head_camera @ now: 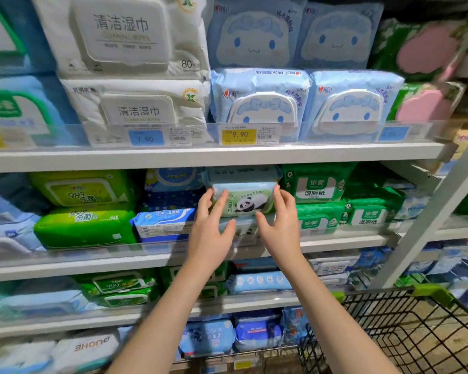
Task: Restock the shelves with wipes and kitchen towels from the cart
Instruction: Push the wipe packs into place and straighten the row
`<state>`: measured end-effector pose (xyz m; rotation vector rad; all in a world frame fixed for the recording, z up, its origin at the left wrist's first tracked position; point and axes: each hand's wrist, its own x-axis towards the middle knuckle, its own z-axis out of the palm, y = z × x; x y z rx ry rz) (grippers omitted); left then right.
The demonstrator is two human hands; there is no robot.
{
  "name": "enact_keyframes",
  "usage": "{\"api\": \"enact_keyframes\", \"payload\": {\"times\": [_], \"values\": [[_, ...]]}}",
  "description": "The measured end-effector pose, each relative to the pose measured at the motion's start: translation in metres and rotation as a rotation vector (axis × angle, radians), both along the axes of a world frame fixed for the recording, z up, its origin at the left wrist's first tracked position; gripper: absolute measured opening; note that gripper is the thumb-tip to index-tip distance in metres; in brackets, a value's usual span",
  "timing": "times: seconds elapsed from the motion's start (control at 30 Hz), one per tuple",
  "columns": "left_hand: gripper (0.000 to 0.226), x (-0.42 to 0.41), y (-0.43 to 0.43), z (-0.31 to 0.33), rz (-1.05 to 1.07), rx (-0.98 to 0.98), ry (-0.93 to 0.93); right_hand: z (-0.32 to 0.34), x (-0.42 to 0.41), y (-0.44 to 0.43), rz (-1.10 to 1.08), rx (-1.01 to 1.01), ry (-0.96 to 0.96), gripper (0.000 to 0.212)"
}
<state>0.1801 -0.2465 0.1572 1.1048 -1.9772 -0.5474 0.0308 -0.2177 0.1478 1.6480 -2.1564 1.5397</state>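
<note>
Left hand [210, 228] raised palm-forward, fingers straight and slightly spread against the left end of the panda wipes pack [243, 202], pack on the middle shelf [92, 261], long axis left to right, printed face outward, right hand [280, 225] mirrored, fingers straight at its right end, cart [416, 333] lower right

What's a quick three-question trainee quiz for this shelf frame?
1. True or false: the left hand and the right hand flank the panda wipes pack.
2. The yellow price tag reads: A) 7.90 B) 9.90 C) 12.50
3. Fill in: the cart sits at the lower ____ of the view.
Key: 1 true; 2 B; 3 right.
</note>
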Motion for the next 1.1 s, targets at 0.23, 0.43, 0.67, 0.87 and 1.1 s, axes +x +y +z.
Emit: {"api": "enact_keyframes", "payload": {"times": [0.23, 0.43, 0.67, 0.87, 1.1], "values": [[0.059, 0.024, 0.001, 0.008, -0.047, 0.065, 0.036, -0.003, 0.026, 0.002, -0.073, -0.022, -0.012, 0.053], [0.043, 0.082, -0.003, 0.003, 0.104, 0.024, 0.147, -0.010, 0.060, 0.005, -0.093, -0.083, 0.025, 0.039], [0.037, 0.184, -0.019, 0.000, 0.280, 0.076, 0.183, -0.007, 0.160, -0.009, 0.191, -0.035, -0.066, 0.027], [0.038, 0.282, -0.039, 0.001, 0.380, 0.103, 0.120, -0.004, 0.259, -0.046, 0.299, 0.097, 0.007, 0.032], [0.047, 0.342, -0.068, -0.008, 0.240, 0.219, -0.054, -0.026, 0.301, -0.078, 0.222, 0.233, 0.131, 0.047]]}}
